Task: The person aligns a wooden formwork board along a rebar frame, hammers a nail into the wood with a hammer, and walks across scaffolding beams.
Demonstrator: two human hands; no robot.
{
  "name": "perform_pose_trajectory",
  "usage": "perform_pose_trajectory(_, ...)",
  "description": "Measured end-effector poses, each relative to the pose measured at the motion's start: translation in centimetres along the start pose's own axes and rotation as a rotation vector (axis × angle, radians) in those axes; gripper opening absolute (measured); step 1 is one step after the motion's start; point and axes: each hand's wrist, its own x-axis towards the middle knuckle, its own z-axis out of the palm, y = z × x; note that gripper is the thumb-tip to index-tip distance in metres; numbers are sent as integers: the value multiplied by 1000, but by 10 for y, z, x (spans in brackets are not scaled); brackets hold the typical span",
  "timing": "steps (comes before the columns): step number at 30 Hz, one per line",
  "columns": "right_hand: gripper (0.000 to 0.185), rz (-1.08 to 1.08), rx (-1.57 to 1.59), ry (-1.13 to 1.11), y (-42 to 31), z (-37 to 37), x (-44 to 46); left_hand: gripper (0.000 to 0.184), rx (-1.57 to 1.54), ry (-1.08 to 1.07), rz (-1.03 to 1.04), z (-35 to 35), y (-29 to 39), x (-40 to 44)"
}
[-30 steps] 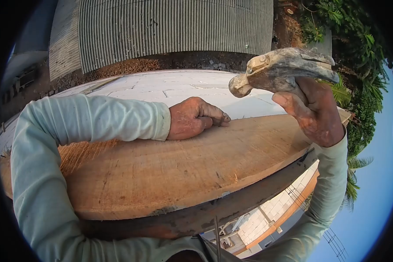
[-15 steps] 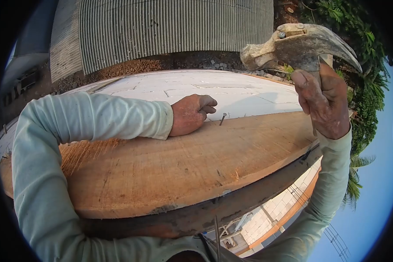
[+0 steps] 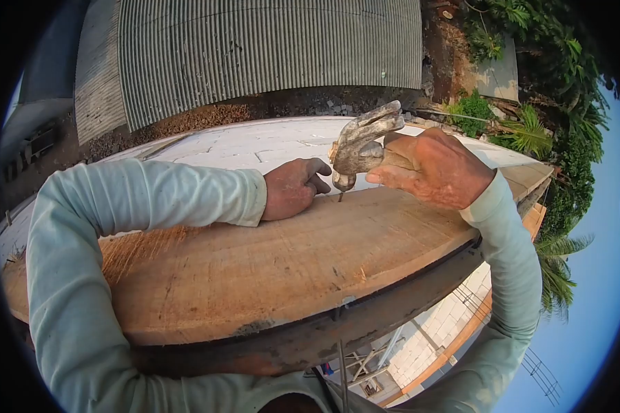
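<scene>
A claw hammer (image 3: 359, 148) is gripped by its handle in my right hand (image 3: 442, 168). Its striking face is down on, or just over, the head of a nail (image 3: 341, 197) that stands in the wooden board (image 3: 255, 275) near the far edge. How far the two touch is hard to see. My left hand (image 3: 293, 189) rests at that same far edge, left of the nail, its fingers curled over the board. The undersides of those fingers are hidden.
Beyond the board lies a white block wall (image 3: 234, 148). A corrugated roof (image 3: 269, 55) spreads lower down past it. A dark beam (image 3: 269, 354) runs along the near side of the board, with a thin upright rod (image 3: 342, 375) close to my body. Trees (image 3: 579, 179) stand at the right.
The hammer has come down from its raised place at the upper right to the nail. Less of the nail shows now. My left hand stays about where it was.
</scene>
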Motion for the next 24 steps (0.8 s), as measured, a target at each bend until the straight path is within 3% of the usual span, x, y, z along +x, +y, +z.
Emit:
perform_pose_trajectory(3, 58, 83, 141, 85, -3, -28, -1, 56, 19, -13, -53, -1, 1, -2)
perform_pose_trajectory(4, 55, 29, 335, 358, 3, -22, -8, 56, 10, -27, -69, -1, 1, -3)
perform_pose_trajectory(7, 51, -7, 489, 433, -1, -26, -11, 57, 6, -46, -93, 0, -1, -2)
perform_pose_trajectory(8, 49, -95, 234, 419, 3, 6, -9, 57, 5, -46, -93, 0, -1, 0)
perform_pose_trajectory(10, 48, -53, -15, 197, 8, 21, -3, 53, 0, -27, -51, 0, -2, 0)
perform_pose_trajectory(11, 49, 65, -4, -19, 8, 2, 1, 50, -22, -6, -20, 1, -3, -1)
perform_pose_trajectory(15, 51, -133, 59, 263, 9, -20, -7, 52, 6, -38, -54, 1, 0, -4)
perform_pose_trajectory(17, 51, 31, 399, 418, 6, -18, -8, 50, -12, 12, 16, 0, 0, -5)
perform_pose_trajectory(19, 48, -14, 108, 201, 2, 16, -6, 51, -1, -4, -1, -1, 7, -6)
perform_pose_trajectory(21, 49, 32, 53, 90, 6, 14, -1, 51, 7, -15, -21, -2, 6, -6)
perform_pose_trajectory(24, 48, -77, 31, 236, 10, -9, -8, 51, -9, 16, 33, 1, -1, -5)
